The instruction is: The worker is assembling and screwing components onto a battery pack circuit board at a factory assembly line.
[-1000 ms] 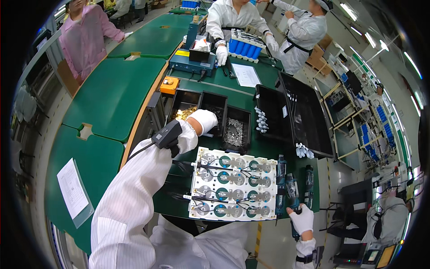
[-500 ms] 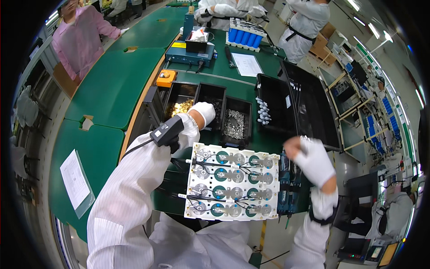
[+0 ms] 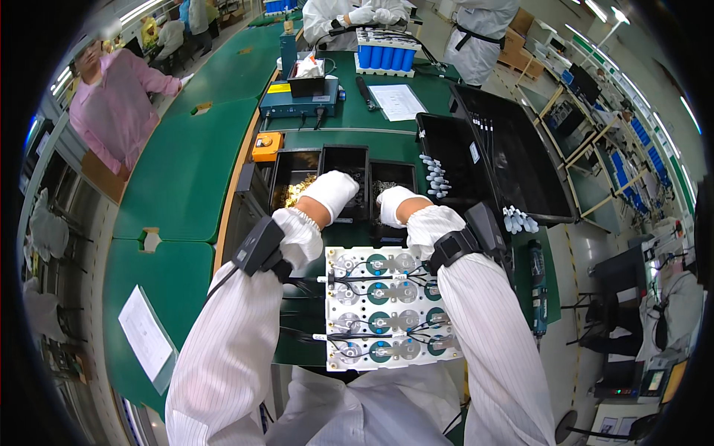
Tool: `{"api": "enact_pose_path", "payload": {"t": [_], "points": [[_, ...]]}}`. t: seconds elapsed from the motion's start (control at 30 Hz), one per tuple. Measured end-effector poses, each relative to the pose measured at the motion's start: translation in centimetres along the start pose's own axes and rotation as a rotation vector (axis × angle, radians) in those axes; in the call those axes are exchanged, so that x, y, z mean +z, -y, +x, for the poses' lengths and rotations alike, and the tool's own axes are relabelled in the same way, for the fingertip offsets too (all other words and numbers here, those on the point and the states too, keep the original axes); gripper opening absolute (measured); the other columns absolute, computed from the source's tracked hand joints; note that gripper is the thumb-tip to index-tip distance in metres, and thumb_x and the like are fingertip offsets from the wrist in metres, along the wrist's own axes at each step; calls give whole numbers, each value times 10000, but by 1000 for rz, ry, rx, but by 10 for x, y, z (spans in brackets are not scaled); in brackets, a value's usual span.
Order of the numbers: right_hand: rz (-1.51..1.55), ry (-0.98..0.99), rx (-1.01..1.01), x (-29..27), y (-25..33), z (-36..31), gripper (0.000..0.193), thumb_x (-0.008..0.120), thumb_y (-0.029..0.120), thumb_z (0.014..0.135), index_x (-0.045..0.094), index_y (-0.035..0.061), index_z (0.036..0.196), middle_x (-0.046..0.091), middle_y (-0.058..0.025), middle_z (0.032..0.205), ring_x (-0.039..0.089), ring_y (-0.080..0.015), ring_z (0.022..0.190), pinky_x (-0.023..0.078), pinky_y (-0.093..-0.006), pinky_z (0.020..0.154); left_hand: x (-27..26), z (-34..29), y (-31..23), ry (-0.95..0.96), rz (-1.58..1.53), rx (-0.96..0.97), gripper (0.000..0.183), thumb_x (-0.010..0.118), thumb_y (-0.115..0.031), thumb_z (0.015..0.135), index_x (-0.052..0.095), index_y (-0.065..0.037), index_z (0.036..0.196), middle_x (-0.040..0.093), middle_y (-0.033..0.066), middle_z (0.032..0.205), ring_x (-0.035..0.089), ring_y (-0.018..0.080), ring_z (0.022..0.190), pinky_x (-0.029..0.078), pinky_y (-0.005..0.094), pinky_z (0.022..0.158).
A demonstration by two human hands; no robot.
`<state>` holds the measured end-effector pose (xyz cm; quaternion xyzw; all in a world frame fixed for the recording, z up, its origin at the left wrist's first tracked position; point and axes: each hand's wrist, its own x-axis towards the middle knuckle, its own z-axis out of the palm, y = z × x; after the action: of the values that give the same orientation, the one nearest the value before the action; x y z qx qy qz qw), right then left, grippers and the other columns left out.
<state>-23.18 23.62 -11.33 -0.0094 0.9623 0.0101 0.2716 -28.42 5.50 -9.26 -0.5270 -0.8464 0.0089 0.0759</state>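
On the far left I see a white sheet of paper (image 3: 146,343) lying on the green bench (image 3: 178,186), well apart from my hands. Further in, an orange box (image 3: 266,146) sits at the bench edge beside a row of three black bins. My left hand (image 3: 329,195), in a white glove, reaches over the left bin (image 3: 291,182), which holds small gold-coloured parts, and partly across the middle bin (image 3: 345,167). The fingers curl downward; I cannot tell whether they have hold of anything. A black band with a cable is strapped on that wrist.

Just right of it, my right hand (image 3: 394,205), also gloved, rests at the near edge of the right bin (image 3: 393,177), fingers bent down into it; what it grips, if anything, is hidden. Below both hands, between my forearms, lies a white board (image 3: 387,308) of round green and silver cells joined by black wires.

To the right, a large black tray (image 3: 513,160) holds small pale blue pieces (image 3: 434,172). A dark power screwdriver (image 3: 538,286) lies beside my right sleeve.
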Motion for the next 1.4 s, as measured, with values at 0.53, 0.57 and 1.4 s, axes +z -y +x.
{"api": "enact_pose_path", "payload": {"t": [0.53, 0.57, 1.4], "points": [[21, -273, 97, -2, -3, -17, 212, 760, 104, 732, 804, 117, 939, 753, -163, 922, 736, -343, 888, 591, -384, 817, -89, -174, -45, -286, -1734, -448, 315, 602, -359, 1021, 527, -63, 946, 525, 23, 843, 462, 68, 600, 382, 230, 559], [36, -316, 148, -5, 9, -20, 188, 775, 141, 748, 805, 116, 932, 748, -175, 913, 734, -347, 891, 588, -392, 828, -89, -193, -53, -279, -1806, -514, 338, 622, -383, 1004, 525, -65, 947, 521, 21, 822, 462, 74, 588, 380, 232, 547], [983, -917, -628, 82, 130, -322, 317, 711, -37, 763, 733, 107, 1045, 738, -57, 982, 712, -234, 801, 573, -312, 681, -120, -256, -218, -262, -2023, -608, 155, 633, -15, 962, 496, -41, 1032, 650, 76, 853, 661, 145, 752, 545, 288, 703]]}}
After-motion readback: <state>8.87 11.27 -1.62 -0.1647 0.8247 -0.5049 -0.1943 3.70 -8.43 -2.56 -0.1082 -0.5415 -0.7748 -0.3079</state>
